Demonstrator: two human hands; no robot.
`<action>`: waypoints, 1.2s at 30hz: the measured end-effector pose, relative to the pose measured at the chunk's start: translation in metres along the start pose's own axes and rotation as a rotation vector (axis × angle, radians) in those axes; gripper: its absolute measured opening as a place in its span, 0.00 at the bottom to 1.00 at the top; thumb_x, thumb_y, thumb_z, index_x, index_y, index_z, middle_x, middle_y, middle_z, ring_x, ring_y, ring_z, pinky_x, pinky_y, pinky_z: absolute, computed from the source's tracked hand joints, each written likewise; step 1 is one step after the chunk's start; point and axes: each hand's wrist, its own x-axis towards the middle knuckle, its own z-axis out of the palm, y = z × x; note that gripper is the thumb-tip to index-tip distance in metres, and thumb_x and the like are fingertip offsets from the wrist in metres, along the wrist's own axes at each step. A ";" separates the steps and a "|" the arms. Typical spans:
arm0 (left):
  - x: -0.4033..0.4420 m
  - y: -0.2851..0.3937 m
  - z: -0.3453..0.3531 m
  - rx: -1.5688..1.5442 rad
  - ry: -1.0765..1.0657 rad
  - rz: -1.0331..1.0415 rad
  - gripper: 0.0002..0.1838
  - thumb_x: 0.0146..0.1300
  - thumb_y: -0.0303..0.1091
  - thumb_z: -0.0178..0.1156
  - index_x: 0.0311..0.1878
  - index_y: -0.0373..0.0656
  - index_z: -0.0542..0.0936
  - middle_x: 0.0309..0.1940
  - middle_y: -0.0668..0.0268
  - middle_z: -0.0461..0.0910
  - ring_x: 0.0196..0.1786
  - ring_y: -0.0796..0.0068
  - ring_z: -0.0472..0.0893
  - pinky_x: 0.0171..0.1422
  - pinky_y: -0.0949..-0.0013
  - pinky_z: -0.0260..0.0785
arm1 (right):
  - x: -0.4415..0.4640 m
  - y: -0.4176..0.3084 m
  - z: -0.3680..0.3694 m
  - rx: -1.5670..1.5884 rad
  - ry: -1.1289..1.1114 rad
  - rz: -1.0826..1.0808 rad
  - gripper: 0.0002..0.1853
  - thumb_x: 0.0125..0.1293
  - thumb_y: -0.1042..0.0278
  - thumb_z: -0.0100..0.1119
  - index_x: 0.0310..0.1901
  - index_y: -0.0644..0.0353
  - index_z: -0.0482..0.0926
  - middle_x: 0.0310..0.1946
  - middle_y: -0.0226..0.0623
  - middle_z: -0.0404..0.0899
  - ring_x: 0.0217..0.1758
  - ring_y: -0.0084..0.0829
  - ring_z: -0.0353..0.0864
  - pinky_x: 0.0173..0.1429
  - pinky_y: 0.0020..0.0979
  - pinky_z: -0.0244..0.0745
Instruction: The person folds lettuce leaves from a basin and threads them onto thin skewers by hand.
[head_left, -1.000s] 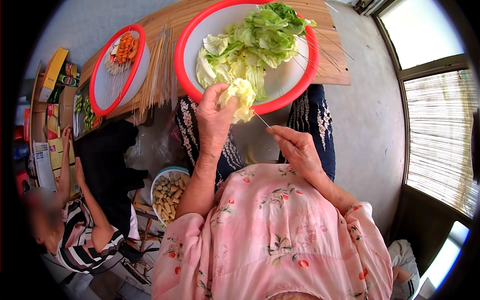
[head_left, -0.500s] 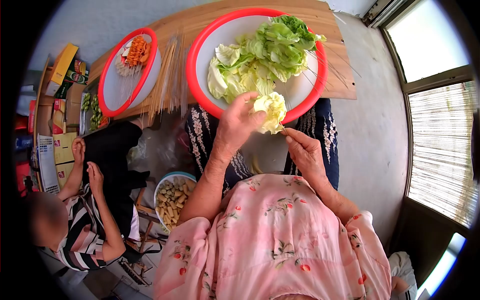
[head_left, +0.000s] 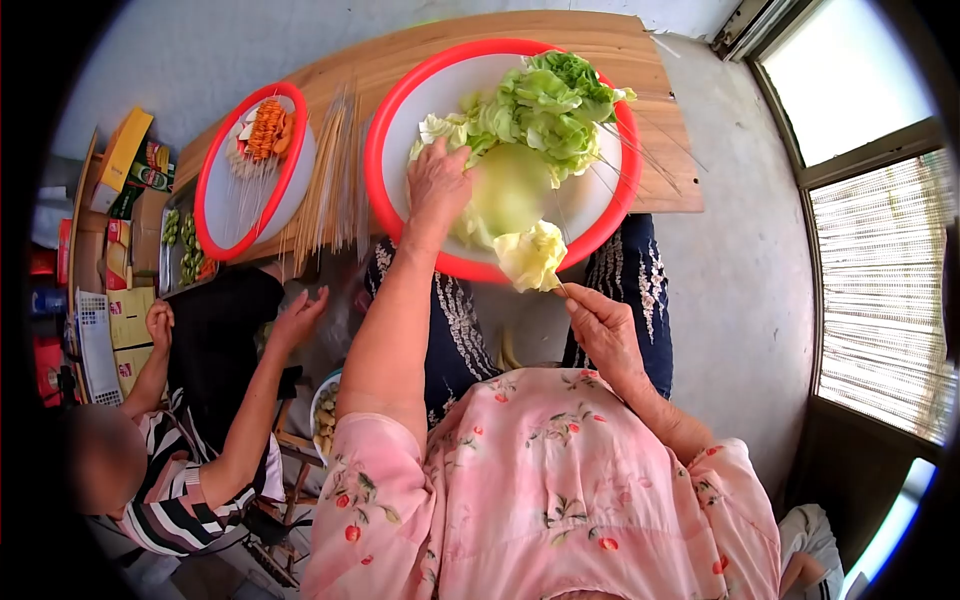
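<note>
My right hand [head_left: 605,330] pinches the lower end of a thin skewer, with a pale yellow-green lettuce leaf [head_left: 532,257] threaded on it above the near rim. My left hand [head_left: 438,185] is inside the large red-rimmed basin [head_left: 376,150], its thumb and fingers closed on the edge of a lettuce leaf at the left of the pile. Greener lettuce [head_left: 560,110] fills the back and right of the basin. A blurred patch hides the leaves in the middle. Several thin skewers lean over the right rim.
The wooden table [head_left: 655,150] also bears loose skewers [head_left: 335,185] and a smaller red-rimmed basin [head_left: 208,190] of skewered orange food. A co-worker [head_left: 170,480] sits at the left, hands apart from mine. Below stands a bucket [head_left: 322,420]; boxes [head_left: 125,160] are further left.
My left hand has let go of the skewered leaf and moved up and left onto the lettuce pile. My right hand still holds the skewer. The co-worker's hands have moved apart.
</note>
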 end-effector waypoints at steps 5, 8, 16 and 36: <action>0.002 0.002 0.002 -0.019 0.027 -0.068 0.26 0.55 0.39 0.61 0.56 0.37 0.74 0.59 0.49 0.69 0.63 0.52 0.67 0.67 0.56 0.57 | -0.001 -0.004 -0.001 0.017 0.002 -0.004 0.13 0.68 0.70 0.52 0.51 0.63 0.79 0.21 0.23 0.70 0.21 0.14 0.62 0.26 0.19 0.63; -0.009 0.005 -0.013 -0.154 0.117 -0.063 0.29 0.55 0.38 0.61 0.58 0.34 0.71 0.60 0.47 0.69 0.63 0.51 0.67 0.67 0.58 0.58 | -0.002 -0.008 -0.001 0.101 0.011 0.013 0.13 0.69 0.68 0.53 0.51 0.63 0.79 0.20 0.22 0.68 0.20 0.13 0.61 0.24 0.19 0.60; -0.092 0.065 -0.054 -0.279 0.258 0.107 0.23 0.61 0.28 0.57 0.60 0.36 0.70 0.59 0.44 0.69 0.61 0.47 0.70 0.64 0.58 0.63 | 0.023 -0.023 0.008 0.531 0.119 0.113 0.14 0.68 0.66 0.54 0.51 0.62 0.78 0.24 0.28 0.77 0.14 0.13 0.58 0.16 0.17 0.51; -0.137 0.121 -0.060 -0.204 0.239 0.471 0.15 0.57 0.22 0.54 0.48 0.35 0.78 0.54 0.54 0.74 0.54 0.58 0.76 0.60 0.58 0.67 | 0.030 -0.035 0.016 0.695 0.110 0.173 0.21 0.65 0.67 0.58 0.58 0.63 0.71 0.19 0.24 0.70 0.10 0.15 0.54 0.13 0.21 0.48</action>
